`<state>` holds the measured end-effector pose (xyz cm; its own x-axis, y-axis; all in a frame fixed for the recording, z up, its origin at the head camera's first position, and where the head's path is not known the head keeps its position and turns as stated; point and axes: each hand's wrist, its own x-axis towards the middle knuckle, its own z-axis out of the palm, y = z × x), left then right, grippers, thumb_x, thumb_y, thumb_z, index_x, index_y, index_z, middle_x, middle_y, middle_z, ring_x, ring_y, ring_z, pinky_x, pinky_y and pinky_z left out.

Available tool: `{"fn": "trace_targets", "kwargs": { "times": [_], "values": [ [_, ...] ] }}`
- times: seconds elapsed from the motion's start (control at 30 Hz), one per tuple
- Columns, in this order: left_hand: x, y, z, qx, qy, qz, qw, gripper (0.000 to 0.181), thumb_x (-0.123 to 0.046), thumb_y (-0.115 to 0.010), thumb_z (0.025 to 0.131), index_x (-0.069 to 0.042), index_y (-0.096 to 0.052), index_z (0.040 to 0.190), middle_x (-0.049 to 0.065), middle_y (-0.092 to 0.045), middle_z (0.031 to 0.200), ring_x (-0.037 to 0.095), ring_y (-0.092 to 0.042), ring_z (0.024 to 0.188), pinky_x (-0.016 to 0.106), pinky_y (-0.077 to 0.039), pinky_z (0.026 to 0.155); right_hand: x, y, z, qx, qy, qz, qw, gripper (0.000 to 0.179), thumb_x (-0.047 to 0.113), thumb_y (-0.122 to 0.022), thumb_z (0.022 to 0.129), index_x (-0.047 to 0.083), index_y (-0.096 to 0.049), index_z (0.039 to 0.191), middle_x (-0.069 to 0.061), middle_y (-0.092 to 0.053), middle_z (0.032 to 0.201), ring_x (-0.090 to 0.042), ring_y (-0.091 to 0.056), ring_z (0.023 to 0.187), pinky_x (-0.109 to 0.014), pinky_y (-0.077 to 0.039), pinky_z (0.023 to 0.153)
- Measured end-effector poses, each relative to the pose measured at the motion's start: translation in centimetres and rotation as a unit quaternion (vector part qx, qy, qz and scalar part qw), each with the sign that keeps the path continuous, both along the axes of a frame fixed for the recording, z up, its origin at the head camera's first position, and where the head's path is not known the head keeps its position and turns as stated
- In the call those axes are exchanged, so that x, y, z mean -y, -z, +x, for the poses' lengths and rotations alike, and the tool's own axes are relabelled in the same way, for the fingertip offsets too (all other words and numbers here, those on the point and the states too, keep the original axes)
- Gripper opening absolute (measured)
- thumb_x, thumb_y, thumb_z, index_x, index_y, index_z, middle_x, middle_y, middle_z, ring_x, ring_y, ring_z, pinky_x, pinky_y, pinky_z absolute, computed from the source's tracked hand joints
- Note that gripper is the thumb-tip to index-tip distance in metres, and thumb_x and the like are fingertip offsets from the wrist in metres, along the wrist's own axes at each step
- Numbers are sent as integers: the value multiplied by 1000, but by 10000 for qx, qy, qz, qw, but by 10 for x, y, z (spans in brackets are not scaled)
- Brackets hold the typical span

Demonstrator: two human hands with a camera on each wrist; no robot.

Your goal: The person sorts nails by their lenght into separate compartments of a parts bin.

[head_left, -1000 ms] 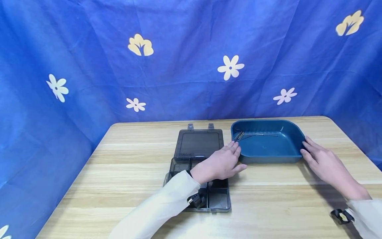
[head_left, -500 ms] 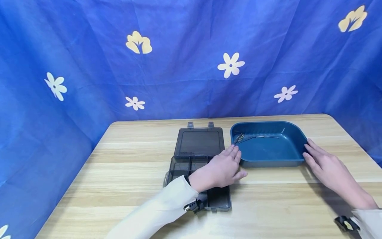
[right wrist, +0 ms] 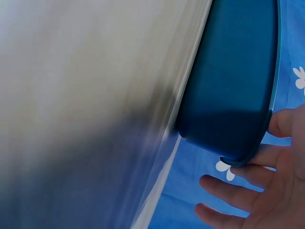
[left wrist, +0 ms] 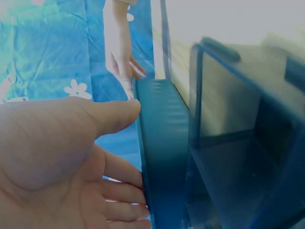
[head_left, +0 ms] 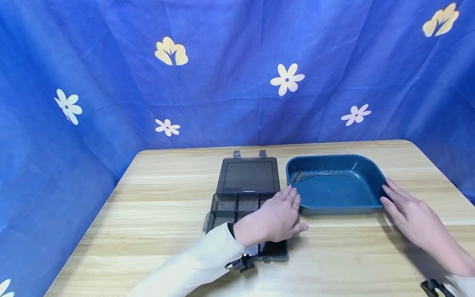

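A dark teal rectangular bin (head_left: 337, 196) rests on the table between both hands. Several thin metal rods (head_left: 298, 176) lie inside it, mostly toward its left end. My left hand (head_left: 276, 216) reaches over a smoky compartment box and touches the bin's left side near the front corner. In the left wrist view its thumb and fingertips meet the rim, the fingers extended. At the opposite end, my right hand (head_left: 417, 216) has its fingertips against the right wall. The right wrist view shows thumb and fingers at the rim corner, with the lower fingers spread loosely past it.
The compartment box (head_left: 250, 175) lies open just left of the bin, its lid folded back; my left forearm covers part of its dividers. A blue flowered curtain (head_left: 222, 82) hangs behind the wooden table (head_left: 148, 198).
The bin has slid toward me along the table, with both hands moving along at its ends. The compartment box has stayed in place. The head view has tilted down slightly.
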<state>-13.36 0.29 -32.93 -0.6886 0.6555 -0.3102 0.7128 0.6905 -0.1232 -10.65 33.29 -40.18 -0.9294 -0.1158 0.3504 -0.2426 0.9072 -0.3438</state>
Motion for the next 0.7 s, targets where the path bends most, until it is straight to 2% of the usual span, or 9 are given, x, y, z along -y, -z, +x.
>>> {"fn": "trace_targets", "kwargs": {
  "times": [0.27, 0.57, 0.67, 0.7],
  "values": [
    [6, 1, 13, -77, 153, -59, 9998, 74, -57, -32, 99, -4, -27, 152, 14, -21, 159, 25, -16, 148, 33, -21, 119, 2, 2, 11, 145, 68, 64, 9999, 47, 23, -46, 102, -5, -44, 140, -19, -32, 153, -57, -43, 120, -68, -28, 98],
    [12, 4, 26, -96, 237, 57, 9997, 76, -57, -31, 99, -4, -25, 152, 15, -18, 159, 25, -15, 148, 34, -21, 118, 3, 5, 25, 80, 92, 256, 9996, 47, 22, -47, 102, -4, -44, 141, -15, -30, 155, -54, -43, 123, -65, -27, 102],
    [14, 6, 30, -180, 279, 140, 9993, 76, -57, -31, 99, -4, -25, 152, 15, -18, 159, 26, -15, 148, 34, -22, 118, 2, 7, 30, -36, 114, 262, 9996, 46, 21, -48, 102, -2, -45, 141, -12, -30, 155, -48, -40, 129, -60, -24, 108],
    [15, 7, 32, -205, 299, 161, 9992, 76, -57, -31, 99, -3, -25, 152, 15, -18, 159, 26, -15, 148, 35, -22, 118, 2, 8, 32, -73, 141, 272, 9995, 46, 21, -48, 101, -1, -45, 141, -10, -31, 155, -40, -37, 135, -58, -23, 110]
  ]
}}
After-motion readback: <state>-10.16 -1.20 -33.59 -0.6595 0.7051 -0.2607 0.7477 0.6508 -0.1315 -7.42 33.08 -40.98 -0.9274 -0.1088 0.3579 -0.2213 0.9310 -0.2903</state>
